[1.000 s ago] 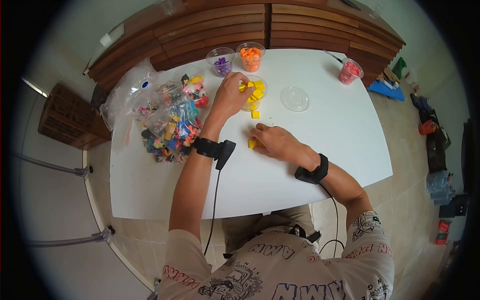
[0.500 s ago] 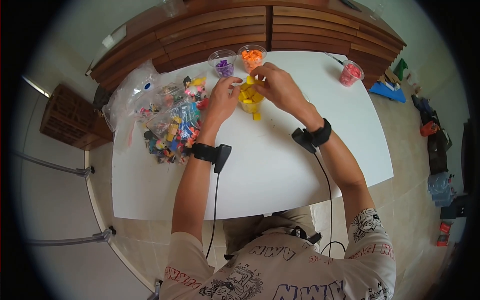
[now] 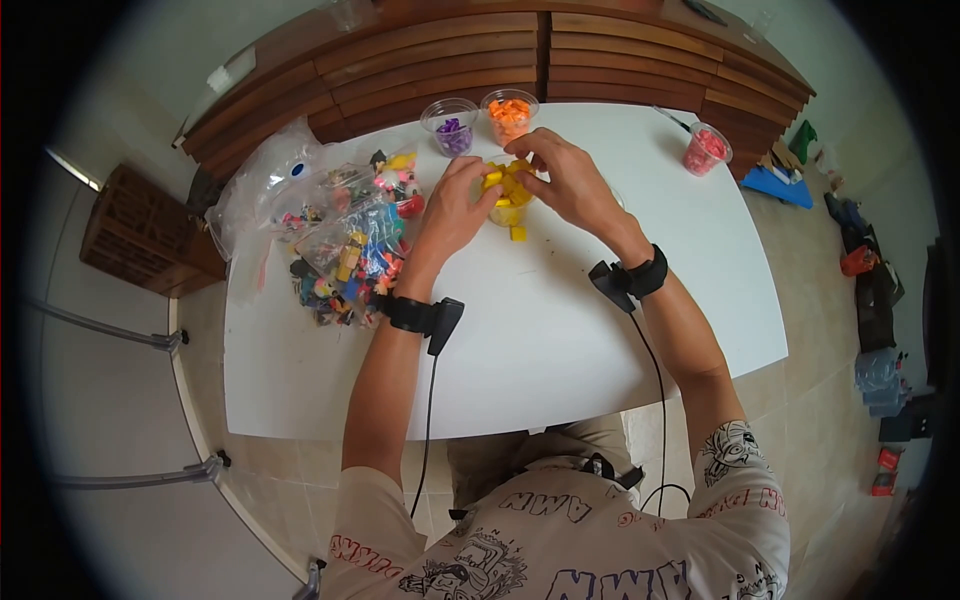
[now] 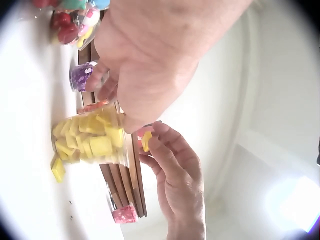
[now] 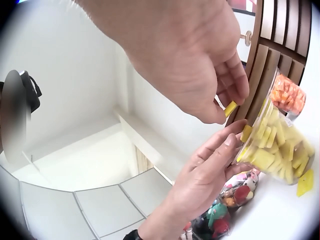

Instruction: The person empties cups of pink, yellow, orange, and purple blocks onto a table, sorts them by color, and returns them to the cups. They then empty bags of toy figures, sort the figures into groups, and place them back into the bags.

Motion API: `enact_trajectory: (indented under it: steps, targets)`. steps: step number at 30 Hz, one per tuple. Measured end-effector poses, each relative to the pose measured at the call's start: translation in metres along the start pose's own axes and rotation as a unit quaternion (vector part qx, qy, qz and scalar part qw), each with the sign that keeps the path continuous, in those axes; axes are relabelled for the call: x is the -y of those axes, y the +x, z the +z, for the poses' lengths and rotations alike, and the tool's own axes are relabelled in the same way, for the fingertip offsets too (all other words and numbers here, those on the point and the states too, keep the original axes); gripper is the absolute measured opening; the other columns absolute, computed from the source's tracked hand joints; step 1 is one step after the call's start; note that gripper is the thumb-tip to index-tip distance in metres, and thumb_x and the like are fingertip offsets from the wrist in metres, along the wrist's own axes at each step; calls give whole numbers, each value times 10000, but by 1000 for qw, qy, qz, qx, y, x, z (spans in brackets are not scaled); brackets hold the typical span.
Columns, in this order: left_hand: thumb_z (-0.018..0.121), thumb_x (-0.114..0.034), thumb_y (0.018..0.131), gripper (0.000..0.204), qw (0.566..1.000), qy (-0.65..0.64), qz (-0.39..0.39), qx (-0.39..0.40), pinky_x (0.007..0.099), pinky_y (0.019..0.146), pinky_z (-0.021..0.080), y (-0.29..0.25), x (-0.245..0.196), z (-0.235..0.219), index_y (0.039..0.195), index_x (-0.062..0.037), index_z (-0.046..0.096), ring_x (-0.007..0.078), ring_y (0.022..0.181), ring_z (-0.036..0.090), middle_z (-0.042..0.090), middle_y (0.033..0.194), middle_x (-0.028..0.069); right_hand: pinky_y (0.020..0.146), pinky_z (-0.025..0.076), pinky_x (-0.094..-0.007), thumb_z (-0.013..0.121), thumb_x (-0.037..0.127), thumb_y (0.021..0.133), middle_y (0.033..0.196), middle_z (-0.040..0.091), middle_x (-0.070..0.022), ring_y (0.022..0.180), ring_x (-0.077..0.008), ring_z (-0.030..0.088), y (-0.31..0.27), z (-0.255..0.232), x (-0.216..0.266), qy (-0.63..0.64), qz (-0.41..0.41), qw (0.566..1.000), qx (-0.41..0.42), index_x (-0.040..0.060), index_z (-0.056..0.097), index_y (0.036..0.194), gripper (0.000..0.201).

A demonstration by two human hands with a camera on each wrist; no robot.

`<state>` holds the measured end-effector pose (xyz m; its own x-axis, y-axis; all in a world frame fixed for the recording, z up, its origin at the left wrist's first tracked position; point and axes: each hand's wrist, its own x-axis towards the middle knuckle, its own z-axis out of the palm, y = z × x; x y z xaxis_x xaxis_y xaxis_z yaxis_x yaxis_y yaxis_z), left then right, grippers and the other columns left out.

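A clear plastic cup (image 4: 87,142), heaped with yellow square pieces (image 5: 272,150), stands upright on the white table. My left hand (image 3: 452,212) holds the cup at its rim, thumb on the near side and fingers behind. One yellow piece (image 5: 246,133) sticks up at the rim beside those fingertips. Above the cup's opening, my right hand (image 3: 572,188) pinches a single yellow piece (image 5: 230,108) between thumb and fingers. Another yellow piece (image 3: 518,233) lies on the table against the cup's base.
Behind the cup stand a cup of purple pieces (image 3: 453,135) and a cup of orange pieces (image 3: 510,118). A cup of pink pieces (image 3: 706,150) is at the far right. Plastic bags of small toys (image 3: 350,250) cover the table's left side. A wooden cabinet (image 3: 430,70) borders the far edge.
My right hand has moved from the table in front up to the cup, with a yellow piece pinched. The left hand has stayed at the cup, its fingers shifting slightly along the rim.
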<state>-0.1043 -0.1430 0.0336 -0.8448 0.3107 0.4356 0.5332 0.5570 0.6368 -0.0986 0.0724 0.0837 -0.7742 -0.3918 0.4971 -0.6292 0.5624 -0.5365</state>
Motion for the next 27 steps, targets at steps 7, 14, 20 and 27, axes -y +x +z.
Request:
enact_trajectory:
  steps: [7,14,20,27]
  targets:
    - [703,-124,978,268,999,-13,-3,-35,369,951,559,-3,-7,-2,1226,-26,669,267,1184,657,641,1331,113,914,563,-421,713,81,919,1162,725,-151,1032,-325,709,2,10,-16,5,0,1000,-14,13,706,1168,258]
    - [681,-61,980,173,990,-102,-90,-30,315,852,578,2,18,10,1142,-2,670,154,1038,687,699,1155,62,941,548,-422,662,34,947,1136,735,-177,1036,-378,694,-6,13,-26,-59,-31,998,19,-5,722,1110,178]
    - [673,-38,974,241,977,-162,-137,-26,279,854,553,3,27,17,1209,-4,633,139,997,665,684,1126,52,823,567,-439,677,113,921,999,757,-156,953,-344,715,-25,4,5,-88,-33,993,-74,17,743,1019,153]
    - [720,-94,924,459,959,-227,-165,-45,329,863,569,5,28,17,1345,-13,555,207,1013,695,707,1153,138,669,569,-437,716,168,923,922,750,-161,741,-353,721,-56,29,16,-106,48,993,-26,25,703,989,158]
